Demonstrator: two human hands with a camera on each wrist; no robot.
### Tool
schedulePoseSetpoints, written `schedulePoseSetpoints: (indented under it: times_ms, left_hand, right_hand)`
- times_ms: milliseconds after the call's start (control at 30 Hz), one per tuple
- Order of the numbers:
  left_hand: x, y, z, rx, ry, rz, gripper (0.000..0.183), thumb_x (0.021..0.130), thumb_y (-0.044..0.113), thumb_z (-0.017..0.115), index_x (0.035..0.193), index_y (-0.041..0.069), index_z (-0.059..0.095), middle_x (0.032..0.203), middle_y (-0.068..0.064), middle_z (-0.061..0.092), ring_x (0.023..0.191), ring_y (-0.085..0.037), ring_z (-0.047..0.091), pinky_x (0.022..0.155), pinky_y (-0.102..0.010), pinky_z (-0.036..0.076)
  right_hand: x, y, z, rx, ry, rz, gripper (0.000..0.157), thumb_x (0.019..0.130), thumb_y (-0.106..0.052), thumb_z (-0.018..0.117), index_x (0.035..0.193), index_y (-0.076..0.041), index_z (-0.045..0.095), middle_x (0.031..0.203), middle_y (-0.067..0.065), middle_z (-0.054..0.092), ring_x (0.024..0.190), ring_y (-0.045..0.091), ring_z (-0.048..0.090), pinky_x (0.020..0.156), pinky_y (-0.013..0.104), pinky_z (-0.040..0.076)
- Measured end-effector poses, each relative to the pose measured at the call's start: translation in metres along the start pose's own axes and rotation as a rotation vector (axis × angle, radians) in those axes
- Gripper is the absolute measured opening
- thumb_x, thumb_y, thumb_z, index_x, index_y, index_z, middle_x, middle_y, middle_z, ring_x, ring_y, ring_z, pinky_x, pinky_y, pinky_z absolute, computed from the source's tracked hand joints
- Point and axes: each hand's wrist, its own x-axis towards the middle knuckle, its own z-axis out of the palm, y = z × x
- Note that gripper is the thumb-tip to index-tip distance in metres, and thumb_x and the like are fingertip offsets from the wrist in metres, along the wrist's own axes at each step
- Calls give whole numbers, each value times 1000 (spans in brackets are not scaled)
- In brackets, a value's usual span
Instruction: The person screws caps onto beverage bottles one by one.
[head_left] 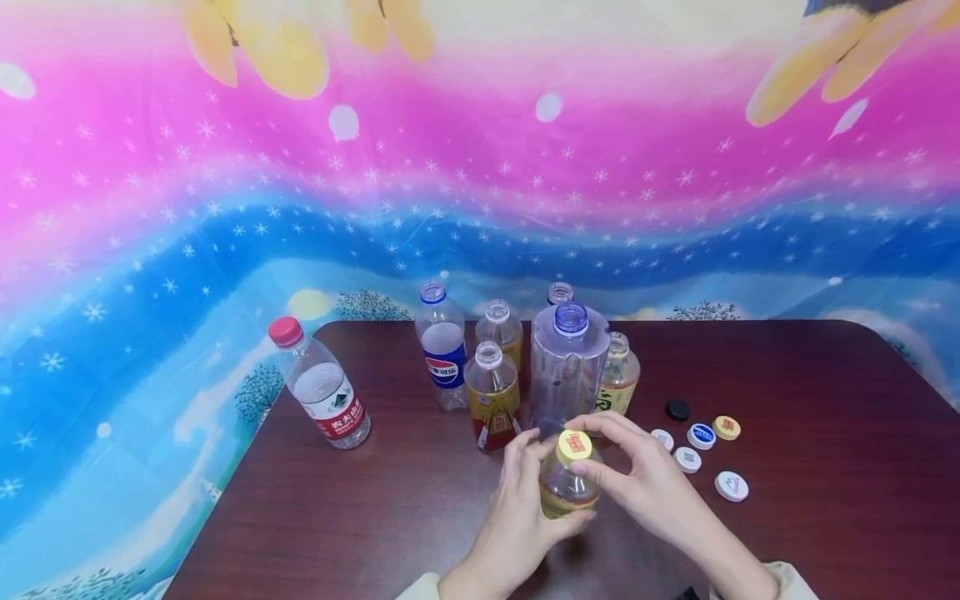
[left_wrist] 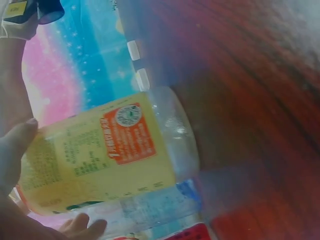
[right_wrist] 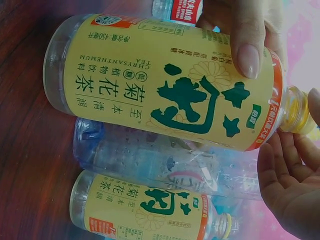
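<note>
A chrysanthemum tea bottle (right_wrist: 135, 85) with a yellow label is held upright in front of me. My left hand (head_left: 506, 521) grips it around the body, thumb on the near side. At its neck sits a yellow cap (head_left: 574, 447) with a red print. My right hand (head_left: 652, 483) has thumb and forefinger on opposite sides of that cap, pinching it. In the left wrist view, the lower label (left_wrist: 100, 155) and clear base of the bottle show. Close behind it stands a large clear bottle (head_left: 570, 358) without a cap.
Uncapped bottles stand behind, among them a Pepsi bottle (head_left: 442, 354), a red-and-gold labelled bottle (head_left: 493, 404) and another chrysanthemum tea bottle (right_wrist: 145, 207). A red-capped water bottle (head_left: 330, 396) stands at left. Several loose caps, including a black cap (head_left: 678, 409) and a white cap (head_left: 731, 486), lie right.
</note>
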Motion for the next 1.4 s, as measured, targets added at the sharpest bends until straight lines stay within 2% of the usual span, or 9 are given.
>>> schedulePoseSetpoints:
  times_ms: [233, 433, 633, 733, 833, 967, 1100, 1233, 1400]
  left_hand:
    - [-3, 2, -1, 78, 47, 30, 79, 69, 35, 84, 132, 15, 40, 122, -6, 47, 108, -21, 53, 80, -37, 55]
    - [-3, 5, 1, 76, 85, 66, 77, 71, 33, 84, 131, 13, 41, 118, -3, 50, 106, -18, 53, 80, -34, 55]
    - [-4, 8, -6, 67, 100, 56, 77, 70, 34, 84, 131, 15, 42, 120, -1, 51, 107, -16, 53, 79, -36, 54]
    - [-5, 8, -17, 67, 109, 46, 78, 68, 35, 85, 132, 17, 43, 123, 1, 51, 109, -15, 53, 80, -36, 54]
    - [-7, 7, -32, 96, 139, 34, 78, 67, 37, 85, 131, 16, 45, 123, 0, 52, 110, -14, 54, 82, -36, 54]
    - [-10, 1, -57, 157, 215, 14, 79, 63, 38, 86, 128, 12, 48, 122, -3, 54, 110, -15, 56, 85, -38, 55]
    - [-9, -10, -83, 168, 298, -55, 81, 61, 32, 88, 127, 7, 49, 122, -9, 55, 111, -21, 57, 90, -41, 54]
    - [-1, -26, -102, 133, 360, -167, 80, 65, 26, 87, 130, 4, 46, 123, -13, 54, 110, -26, 57, 91, -47, 52]
    - [15, -51, -114, 101, 406, -278, 78, 73, 21, 83, 136, 1, 40, 122, -19, 52, 111, -32, 54, 92, -52, 50]
  right_hand:
    - [-1, -2, 1, 45, -11, 16, 33, 85, -22, 70, 116, -13, 64, 111, -3, 63, 99, -5, 56, 80, 22, 54]
    - [-2, -3, 1, 40, 18, 8, 34, 85, -20, 71, 117, -12, 64, 110, -3, 63, 99, -7, 55, 80, 23, 55]
    - [-3, -3, 0, 47, 60, -63, 36, 86, -14, 70, 121, -11, 61, 108, 0, 66, 97, -7, 57, 78, 22, 55]
    - [-4, -3, -6, 34, 116, -92, 33, 90, -10, 64, 122, -10, 60, 103, 1, 68, 93, -5, 60, 75, 21, 54]
    - [-3, 1, -17, -5, 207, -60, 25, 93, -8, 58, 117, -11, 63, 98, -10, 68, 92, -7, 60, 74, 16, 50]
    - [1, 14, -38, -55, 314, 44, 18, 96, -13, 54, 108, -9, 67, 88, -29, 64, 88, -14, 58, 75, 7, 46]
    - [6, 39, -62, -111, 374, 138, 24, 99, -20, 51, 107, -3, 66, 80, -33, 60, 79, -18, 56, 67, 5, 44]
    - [5, 70, -78, -252, 360, 261, 32, 98, -31, 52, 111, -5, 64, 84, -13, 68, 69, -13, 50, 57, 17, 42]
    - [1, 108, -81, -397, 260, 365, 35, 95, -29, 56, 112, 0, 63, 96, 20, 69, 71, 10, 58, 60, 28, 42]
